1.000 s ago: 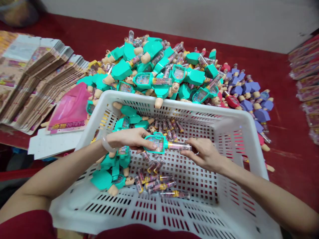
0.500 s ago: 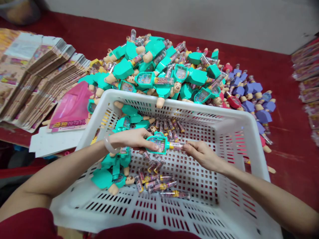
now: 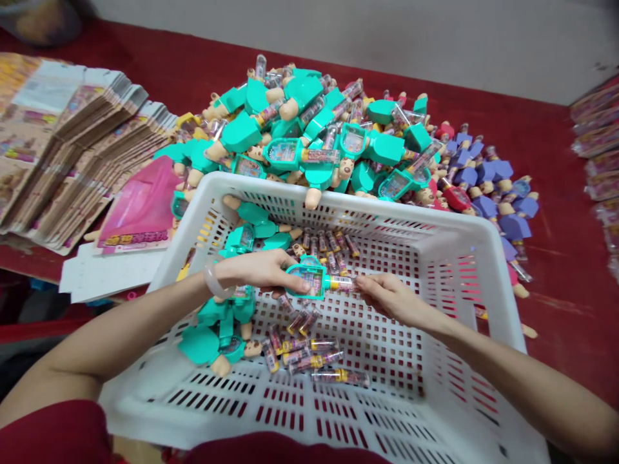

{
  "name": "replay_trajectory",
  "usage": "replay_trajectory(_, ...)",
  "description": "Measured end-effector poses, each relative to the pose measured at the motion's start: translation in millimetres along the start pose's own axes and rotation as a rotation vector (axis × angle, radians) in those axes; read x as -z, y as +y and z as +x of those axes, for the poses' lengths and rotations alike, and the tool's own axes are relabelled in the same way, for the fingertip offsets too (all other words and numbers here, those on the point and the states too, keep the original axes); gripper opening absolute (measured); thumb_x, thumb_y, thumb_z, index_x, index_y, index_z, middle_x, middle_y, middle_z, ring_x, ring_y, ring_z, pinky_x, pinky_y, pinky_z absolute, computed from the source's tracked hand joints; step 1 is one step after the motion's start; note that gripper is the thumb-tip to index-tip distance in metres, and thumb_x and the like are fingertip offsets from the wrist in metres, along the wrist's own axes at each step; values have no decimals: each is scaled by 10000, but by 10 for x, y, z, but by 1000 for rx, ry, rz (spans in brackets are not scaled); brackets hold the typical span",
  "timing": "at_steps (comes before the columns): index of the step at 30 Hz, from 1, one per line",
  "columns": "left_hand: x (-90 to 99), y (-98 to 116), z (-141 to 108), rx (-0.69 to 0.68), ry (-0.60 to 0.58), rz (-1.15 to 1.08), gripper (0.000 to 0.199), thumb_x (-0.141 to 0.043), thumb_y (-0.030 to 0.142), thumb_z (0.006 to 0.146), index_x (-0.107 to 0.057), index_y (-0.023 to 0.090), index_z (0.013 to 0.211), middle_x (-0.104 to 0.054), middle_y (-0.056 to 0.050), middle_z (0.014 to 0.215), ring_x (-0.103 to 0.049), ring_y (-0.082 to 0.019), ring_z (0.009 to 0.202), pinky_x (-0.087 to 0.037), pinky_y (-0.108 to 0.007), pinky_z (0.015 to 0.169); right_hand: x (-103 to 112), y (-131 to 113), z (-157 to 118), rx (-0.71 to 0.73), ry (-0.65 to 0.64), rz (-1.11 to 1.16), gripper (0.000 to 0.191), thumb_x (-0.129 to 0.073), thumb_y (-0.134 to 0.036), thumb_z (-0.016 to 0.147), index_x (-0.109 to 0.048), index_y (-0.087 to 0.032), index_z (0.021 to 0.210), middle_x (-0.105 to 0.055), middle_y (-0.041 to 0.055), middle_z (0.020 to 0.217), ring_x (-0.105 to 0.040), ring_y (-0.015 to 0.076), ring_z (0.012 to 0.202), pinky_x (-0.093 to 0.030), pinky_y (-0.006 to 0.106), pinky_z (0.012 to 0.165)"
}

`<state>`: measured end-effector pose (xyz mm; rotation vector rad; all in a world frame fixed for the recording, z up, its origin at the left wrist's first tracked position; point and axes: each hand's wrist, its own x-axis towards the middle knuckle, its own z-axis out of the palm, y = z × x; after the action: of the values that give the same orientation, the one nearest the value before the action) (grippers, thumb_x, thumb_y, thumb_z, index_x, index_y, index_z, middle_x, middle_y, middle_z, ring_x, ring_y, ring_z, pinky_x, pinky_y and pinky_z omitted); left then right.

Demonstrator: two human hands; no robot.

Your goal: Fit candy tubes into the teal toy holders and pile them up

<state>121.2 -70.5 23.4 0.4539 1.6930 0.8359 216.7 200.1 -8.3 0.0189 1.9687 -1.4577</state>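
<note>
Right hand (image 3: 399,301) has edged back, left hand (image 3: 256,270) holding teal toy (image 3: 316,282).

The left fingers (image 3: 296,281) cover part of the teal plastic toy (image 3: 309,270), hiding the lower edge of its window, and the right fingers (image 3: 368,283) hide the end of its clear tube (image 3: 341,282). The printing on the tubes is too small to read. The white plastic crate (image 3: 387,209) runs off the bottom edge. The left edge cuts the stacks of printed cards (image 3: 72,148). The packs (image 3: 599,148) at the right edge are cut off and blurred. The dark round object (image 3: 41,19) in the top left corner is too cut off to identify. Upper toys hide the lower ones in the heap (image 3: 300,96).
</note>
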Motion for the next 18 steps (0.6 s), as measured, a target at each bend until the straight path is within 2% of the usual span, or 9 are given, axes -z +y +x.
replay_trajectory(6,-32,-1,-3,-43,44,105,529,-575,695,727,-619,169,756,-522,12,593,-414,-102,503,-257,-230,463,-13,16,44,-158,-88,210,589,-435,-694,842,-387,-207,513,-269,-88,366,-227,57,312,-174,203,314)
replay_trajectory(11,-108,20,-14,-159,339,398,533,-578,683,729,-632,161,821,-511,10,615,-418,-110,535,-236,-233,497,-26,48,89,-317,-155,497,575,-451,-703,821,-327,-222,530,-220,-109,395,-119,53,323,-101,199,299)
replay_trajectory(13,-118,38,-25,-145,331,373,536,-569,687,729,-640,164,824,-518,11,625,-420,-109,536,-236,-232,495,-29,60,88,-316,-154,422,607,-375,-714,847,-319,-222,497,-203,-98,371,-140,61,313,-112,209,312)
replay_trajectory(15,-110,54,-34,-67,221,254,553,-553,705,725,-648,170,830,-528,12,623,-422,-106,521,-242,-229,479,-33,56,73,-239,-82,200,639,-283,-700,887,-385,-210,491,-255,-71,361,-226,79,320,-186,221,341)
replay_trajectory(18,-87,67,-31,53,57,109,583,-564,727,698,-644,168,846,-509,16,566,-388,-98,461,-237,-235,440,-45,16,35,32,122,-245,560,-309,-609,936,-570,-176,694,-527,-1,556,-476,129,513,-360,243,497)
